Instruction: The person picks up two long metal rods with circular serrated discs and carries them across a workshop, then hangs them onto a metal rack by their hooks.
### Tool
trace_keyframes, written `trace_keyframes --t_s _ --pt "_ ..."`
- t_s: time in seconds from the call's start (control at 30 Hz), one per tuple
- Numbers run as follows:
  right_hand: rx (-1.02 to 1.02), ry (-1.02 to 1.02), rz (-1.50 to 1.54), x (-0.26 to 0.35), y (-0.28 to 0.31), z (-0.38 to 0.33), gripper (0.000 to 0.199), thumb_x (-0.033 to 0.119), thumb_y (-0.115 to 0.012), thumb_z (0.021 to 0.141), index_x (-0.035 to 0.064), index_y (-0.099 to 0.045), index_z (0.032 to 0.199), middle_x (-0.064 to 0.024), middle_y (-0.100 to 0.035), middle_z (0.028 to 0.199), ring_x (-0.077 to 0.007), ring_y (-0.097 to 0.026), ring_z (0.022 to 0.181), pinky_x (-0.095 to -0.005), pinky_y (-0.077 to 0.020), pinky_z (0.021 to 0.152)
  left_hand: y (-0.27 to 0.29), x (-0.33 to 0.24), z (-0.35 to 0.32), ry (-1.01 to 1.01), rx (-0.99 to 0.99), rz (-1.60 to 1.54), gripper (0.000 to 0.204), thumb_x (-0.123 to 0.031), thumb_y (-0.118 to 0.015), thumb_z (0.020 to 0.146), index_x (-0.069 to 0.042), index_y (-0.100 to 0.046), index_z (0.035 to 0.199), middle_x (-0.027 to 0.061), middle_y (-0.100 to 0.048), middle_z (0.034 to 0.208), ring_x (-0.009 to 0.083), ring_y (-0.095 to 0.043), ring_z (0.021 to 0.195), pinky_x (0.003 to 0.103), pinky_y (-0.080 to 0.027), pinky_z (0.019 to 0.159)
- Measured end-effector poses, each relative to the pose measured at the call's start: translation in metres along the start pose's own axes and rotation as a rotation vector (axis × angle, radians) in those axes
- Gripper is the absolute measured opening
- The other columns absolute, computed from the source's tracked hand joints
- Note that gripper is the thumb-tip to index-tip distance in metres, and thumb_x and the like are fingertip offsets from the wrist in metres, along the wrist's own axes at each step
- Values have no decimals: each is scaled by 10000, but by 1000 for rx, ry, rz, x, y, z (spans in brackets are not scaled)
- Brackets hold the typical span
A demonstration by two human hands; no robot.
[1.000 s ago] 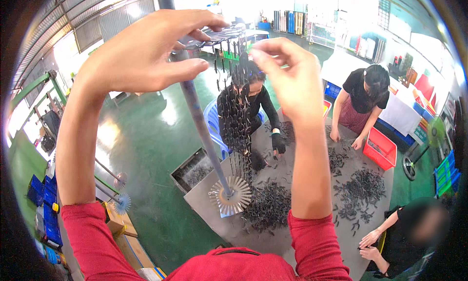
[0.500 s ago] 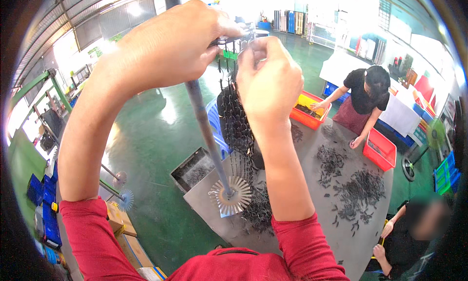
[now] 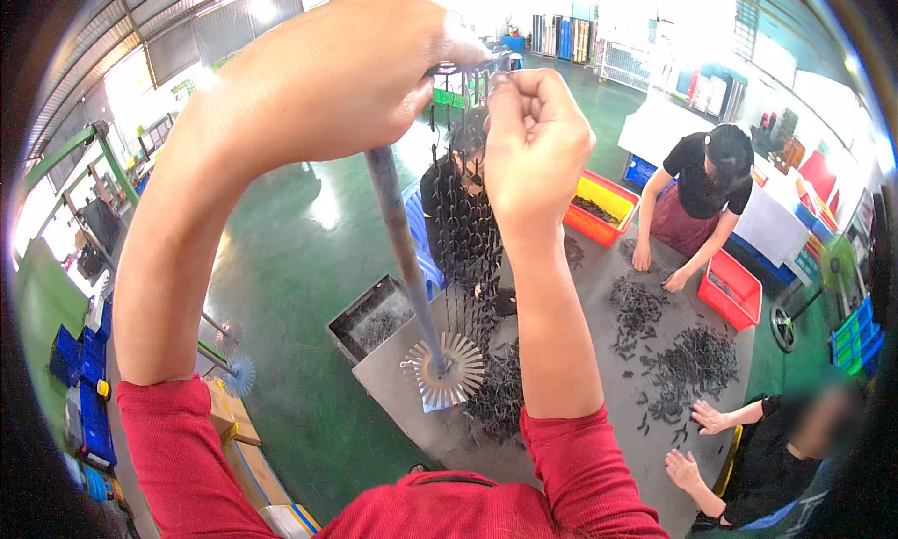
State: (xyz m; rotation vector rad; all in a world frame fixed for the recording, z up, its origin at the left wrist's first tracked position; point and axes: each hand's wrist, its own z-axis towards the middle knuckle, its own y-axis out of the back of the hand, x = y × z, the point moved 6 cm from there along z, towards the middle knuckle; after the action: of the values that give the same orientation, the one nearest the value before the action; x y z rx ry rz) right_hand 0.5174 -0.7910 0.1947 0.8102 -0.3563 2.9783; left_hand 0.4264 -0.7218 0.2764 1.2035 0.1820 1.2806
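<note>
Raised high in front of me, my left hand [image 3: 398, 67] reaches past an upright grey pole [image 3: 398, 216]. Its fingers are closed on the edge of a dark metal holder [image 3: 454, 70]. My right hand [image 3: 535, 151] is beside it, thumb and forefinger pinched together at the holder's right end; what lies in the pinch is too small to make out. Below the holder hang several long strands of small black pieces [image 3: 463, 226], between the pole and my right forearm. A slotted round metal disc [image 3: 442, 371] surrounds the pole's foot.
Loose black pieces [image 3: 692, 371] lie heaped on the grey table [image 3: 599, 436]. Red bins [image 3: 730, 291] stand along its far side, one with a yellow tray [image 3: 608, 198]. Co-workers sit around the table, one behind the strands. A dark box [image 3: 365, 319] adjoins its left edge.
My hands and the strands have shifted slightly right. The far co-worker's hand has moved from the yellow tray to the table pieces. The near-right co-worker's hands now reach over the table, fingers spread.
</note>
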Motion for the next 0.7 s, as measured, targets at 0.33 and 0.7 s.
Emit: trace_keyframes --t_s 0.33,0.7 --pt "143 -169 -174 -43 47 20 125 137 -626 785 13 -627 803 -141 -653 691 -227 -646 617 -325 -487 617 1 12 -17 56 14 -123 385 39 -515 733 0 -567 1113 164 -586 1096 333 -565 999 357 -458 866" --pt "434 -120 -59 -12 44 13 278 201 -666 775 15 -611 976 -145 -635 856 -213 -627 687 -320 -487 643 11 8 -20 151 50 -244 455 -70 -611 725 8 -518 1164 151 -565 1128 283 -569 1018 376 -474 862"
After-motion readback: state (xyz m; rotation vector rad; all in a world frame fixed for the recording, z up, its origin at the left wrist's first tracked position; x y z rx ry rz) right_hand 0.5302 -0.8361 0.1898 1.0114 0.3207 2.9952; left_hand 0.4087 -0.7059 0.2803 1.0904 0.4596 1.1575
